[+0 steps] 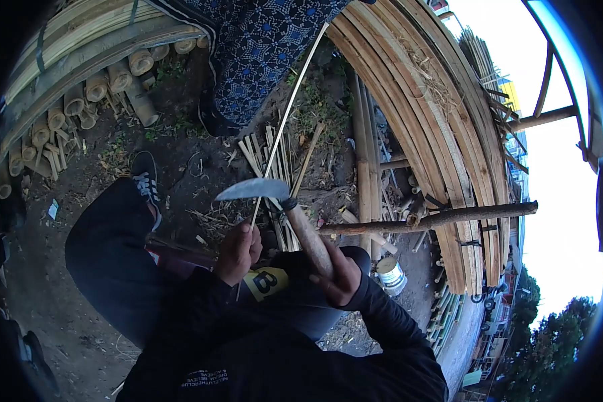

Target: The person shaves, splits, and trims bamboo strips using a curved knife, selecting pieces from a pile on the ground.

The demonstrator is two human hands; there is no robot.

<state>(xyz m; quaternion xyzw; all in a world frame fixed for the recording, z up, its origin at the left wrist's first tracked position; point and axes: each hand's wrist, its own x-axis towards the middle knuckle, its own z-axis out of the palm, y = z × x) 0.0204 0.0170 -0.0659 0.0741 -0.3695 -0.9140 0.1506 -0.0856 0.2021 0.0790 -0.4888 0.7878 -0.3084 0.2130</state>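
My left hand (pixel 239 254) is closed round a thin bamboo strip (pixel 286 110), which slants from my lap up to the far side of the view. In my right hand (pixel 340 276) is the wooden handle of a sickle (pixel 309 242). Its curved grey blade points left and crosses the strip just beyond my left fingers; whether the edge touches the strip I cannot tell. Below my hands, a yellow patch (pixel 266 284) with a black letter lies over my lap. Several split bamboo sticks (pixel 253 153) lie on the ground ahead.
A patterned dark blue cloth (pixel 258 57) hangs at the top. Long wooden slats (pixel 415 100) are stacked on the right, beside a protruding pole (pixel 472 214). A white bucket (pixel 390 276) stands near my right knee. Cut bamboo poles (pixel 95 87) are piled at upper left.
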